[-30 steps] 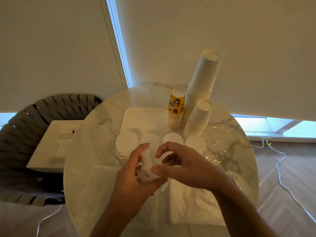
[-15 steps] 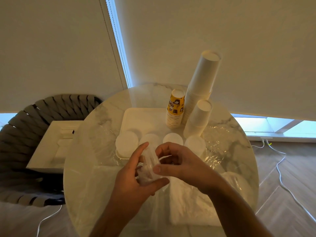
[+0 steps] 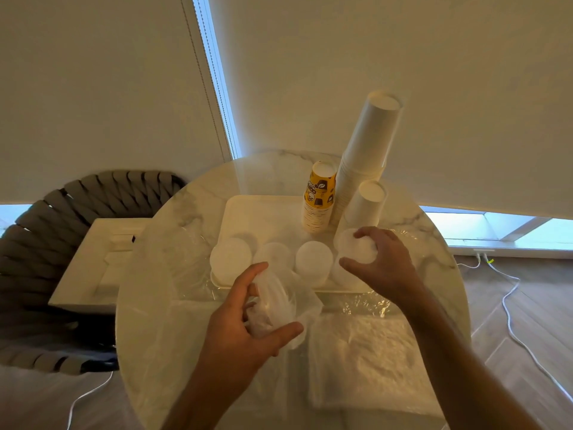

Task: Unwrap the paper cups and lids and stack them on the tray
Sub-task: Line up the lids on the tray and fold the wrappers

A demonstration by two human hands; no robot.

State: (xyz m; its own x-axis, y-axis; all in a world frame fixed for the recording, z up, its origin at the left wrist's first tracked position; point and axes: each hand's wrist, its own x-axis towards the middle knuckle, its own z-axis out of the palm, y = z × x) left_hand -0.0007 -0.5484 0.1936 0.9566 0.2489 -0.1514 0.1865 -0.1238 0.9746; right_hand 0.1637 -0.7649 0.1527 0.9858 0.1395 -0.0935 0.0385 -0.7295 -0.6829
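Marble-patterned, the round surface [image 3: 173, 231] carries a white tray [image 3: 263, 209] by the window blinds. On the tray stand a tall white cup stack [image 3: 369, 150], a yellow cup stack [image 3: 319, 200] and a short white cup stack [image 3: 364, 203], with lid stacks [image 3: 313, 259] in front. Right hand [image 3: 381, 262] grips a lid [image 3: 356, 249] over the tray's right end; left hand [image 3: 242, 324] clutches the plastic wrapper [image 3: 279, 302] near the tray's front edge.

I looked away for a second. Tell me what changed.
The right hand left the wrapper, moved right and away to the tray's rightmost lid stack, gripping white lids. The left hand still grips the plastic wrapper. Cup stacks and other lids unchanged.
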